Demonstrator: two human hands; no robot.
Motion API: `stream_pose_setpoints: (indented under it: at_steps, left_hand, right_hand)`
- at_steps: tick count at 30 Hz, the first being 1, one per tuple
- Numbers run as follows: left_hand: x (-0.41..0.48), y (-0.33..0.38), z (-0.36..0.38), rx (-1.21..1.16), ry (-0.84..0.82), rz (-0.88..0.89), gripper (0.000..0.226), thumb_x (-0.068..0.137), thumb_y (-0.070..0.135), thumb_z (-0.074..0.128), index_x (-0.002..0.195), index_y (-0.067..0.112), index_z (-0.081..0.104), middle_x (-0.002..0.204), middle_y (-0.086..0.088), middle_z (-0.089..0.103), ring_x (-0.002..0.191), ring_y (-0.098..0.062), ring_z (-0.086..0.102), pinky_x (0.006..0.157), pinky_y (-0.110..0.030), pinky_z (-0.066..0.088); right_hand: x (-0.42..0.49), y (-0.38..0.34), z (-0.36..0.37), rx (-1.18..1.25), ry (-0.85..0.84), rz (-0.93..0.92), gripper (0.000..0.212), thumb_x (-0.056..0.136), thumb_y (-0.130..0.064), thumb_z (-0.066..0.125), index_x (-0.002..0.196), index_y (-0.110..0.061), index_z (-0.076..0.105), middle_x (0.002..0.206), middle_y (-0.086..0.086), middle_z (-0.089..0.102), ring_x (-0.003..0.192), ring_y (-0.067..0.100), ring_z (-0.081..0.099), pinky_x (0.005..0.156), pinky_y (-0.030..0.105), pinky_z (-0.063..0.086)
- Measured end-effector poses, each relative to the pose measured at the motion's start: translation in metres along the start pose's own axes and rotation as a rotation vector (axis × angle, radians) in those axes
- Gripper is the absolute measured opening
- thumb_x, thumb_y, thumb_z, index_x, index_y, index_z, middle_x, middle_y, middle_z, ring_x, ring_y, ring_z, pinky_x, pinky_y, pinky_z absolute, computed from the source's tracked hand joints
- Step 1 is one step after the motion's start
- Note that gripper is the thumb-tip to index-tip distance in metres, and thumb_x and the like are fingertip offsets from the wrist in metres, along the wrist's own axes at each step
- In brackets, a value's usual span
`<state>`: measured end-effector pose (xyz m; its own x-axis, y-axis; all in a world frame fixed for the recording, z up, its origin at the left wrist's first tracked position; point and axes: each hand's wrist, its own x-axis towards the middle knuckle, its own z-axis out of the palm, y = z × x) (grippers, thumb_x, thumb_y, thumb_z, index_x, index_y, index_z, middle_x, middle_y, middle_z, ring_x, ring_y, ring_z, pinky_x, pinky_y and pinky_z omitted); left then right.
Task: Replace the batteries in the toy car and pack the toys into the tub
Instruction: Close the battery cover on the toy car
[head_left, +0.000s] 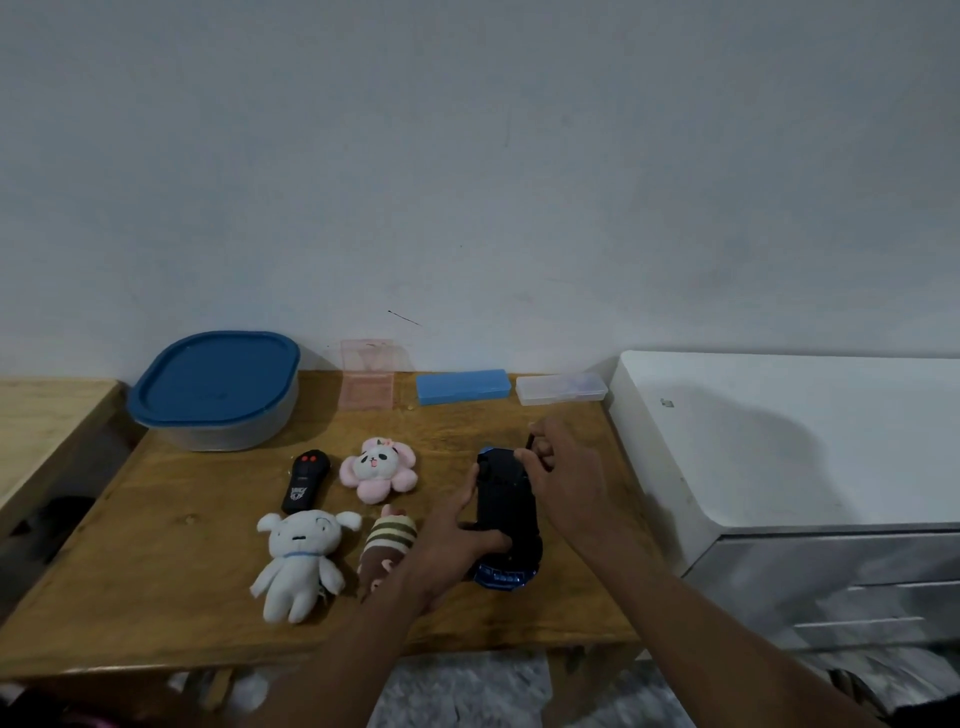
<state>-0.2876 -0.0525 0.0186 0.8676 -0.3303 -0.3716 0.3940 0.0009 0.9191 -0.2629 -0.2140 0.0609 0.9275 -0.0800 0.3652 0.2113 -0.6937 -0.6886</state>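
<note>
Near edge of the wooden table (156, 571): our left hand (457, 540) grips the toy car (506, 514) from its left side, fingers curled round the body. The car runs near-to-far, right of centre, dark face up, blue showing at both ends.

At the car's far end our right hand (563, 478) comes in from the right, fingers curled, pinching a thin dark tool (530, 441); we cannot tell what the tool is.

Left of the car: striped plush (389, 540), partly under the left forearm, then white plush (301, 556). Farther back: pink flower plush (378, 467) and black remote (306, 480).

Far edge, left to right: tub (228, 436) with blue lid (208, 379) on, pink case (366, 384), blue case (461, 386), clear case (561, 388).
</note>
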Motion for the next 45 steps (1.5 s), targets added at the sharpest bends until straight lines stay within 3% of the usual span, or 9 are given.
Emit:
stream_pose_setpoints:
  at_steps: [8,14,18,22,25,28,35,41,45]
  left_hand:
    - [-0.001,-0.015,0.013,-0.059,0.054,-0.127,0.111,0.075,-0.002,0.076,0.154,0.044,0.014,0.123,-0.011,0.067,0.111,-0.029,0.066,0.095,-0.048,0.054]
    - [-0.001,-0.024,0.039,-0.215,0.150,-0.209,0.051,0.080,-0.002,0.067,0.129,0.008,0.058,0.110,-0.017,0.073,0.103,-0.034,0.068,0.091,-0.048,0.053]
    - [-0.003,-0.031,0.061,-0.381,0.187,-0.170,0.035,0.085,-0.002,0.056,0.119,0.002,0.062,0.101,-0.021,0.072,0.090,-0.035,0.068,0.073,-0.040,0.056]
    - [-0.003,-0.033,0.081,-0.568,0.148,-0.158,0.051,0.079,0.003,0.051,0.130,0.001,0.052,0.094,-0.018,0.067,0.077,-0.029,0.064,0.063,-0.037,0.051]
    - [-0.001,-0.036,0.087,-0.644,0.154,-0.171,0.065,0.073,0.007,0.053,0.138,0.004,0.048,0.104,-0.020,0.064,0.086,-0.034,0.063,0.069,-0.041,0.053]
    - [0.002,-0.034,0.086,-0.694,0.137,-0.181,0.064,0.077,0.009,0.055,0.139,0.003,0.047,0.118,-0.028,0.062,0.101,-0.043,0.063,0.073,-0.045,0.058]
    - [0.014,-0.024,0.065,-0.862,0.048,-0.194,0.058,0.097,0.046,0.043,0.134,0.003,0.059,0.120,-0.028,0.062,0.099,-0.040,0.063,0.077,-0.044,0.059]
    - [0.032,-0.029,0.045,-0.711,0.141,-0.224,0.049,0.090,0.034,0.060,0.132,0.007,0.058,0.126,-0.022,0.066,0.116,-0.039,0.063,0.092,-0.049,0.054]
    - [0.044,-0.028,0.036,-0.487,0.258,-0.249,0.056,0.078,0.030,0.074,0.126,0.006,0.061,0.109,-0.015,0.074,0.099,-0.032,0.071,0.082,-0.042,0.058]
  right_hand:
    - [-0.006,0.016,-0.009,0.134,-0.004,0.125,0.023,0.090,-0.018,0.065,0.111,-0.021,0.059,0.076,-0.005,0.063,0.070,0.002,0.061,0.057,0.008,0.047]
    - [-0.005,0.034,-0.029,0.216,0.001,0.164,0.020,0.086,-0.017,0.069,0.100,-0.026,0.058,0.069,-0.004,0.058,0.071,0.012,0.061,0.060,0.009,0.045]
    - [-0.011,0.049,-0.044,0.221,-0.003,0.138,0.023,0.084,-0.017,0.071,0.094,-0.030,0.054,0.073,0.000,0.062,0.072,0.011,0.062,0.061,0.009,0.045]
    - [-0.016,0.065,-0.056,0.259,-0.037,0.155,0.023,0.085,-0.018,0.070,0.097,-0.029,0.055,0.076,0.007,0.068,0.075,0.014,0.065,0.063,0.009,0.046]
    - [-0.018,0.074,-0.060,0.272,-0.046,0.145,0.021,0.085,-0.019,0.070,0.100,-0.026,0.056,0.073,0.005,0.068,0.074,0.013,0.067,0.064,0.014,0.048]
    - [-0.013,0.081,-0.059,0.289,-0.062,0.145,0.021,0.085,-0.018,0.070,0.100,-0.024,0.057,0.071,0.003,0.067,0.073,0.011,0.068,0.063,0.015,0.050]
    - [0.005,0.081,-0.041,0.312,-0.098,0.210,0.021,0.085,-0.018,0.070,0.102,-0.024,0.058,0.077,0.003,0.069,0.077,0.012,0.068,0.068,0.017,0.053]
    - [0.020,0.088,-0.019,0.261,-0.109,0.246,0.022,0.085,-0.022,0.070,0.101,-0.029,0.058,0.075,0.000,0.069,0.075,0.012,0.069,0.074,0.032,0.058]
    - [0.028,0.089,-0.009,0.248,-0.124,0.277,0.022,0.086,-0.021,0.070,0.105,-0.023,0.060,0.081,-0.005,0.070,0.076,0.008,0.069,0.073,0.030,0.059]
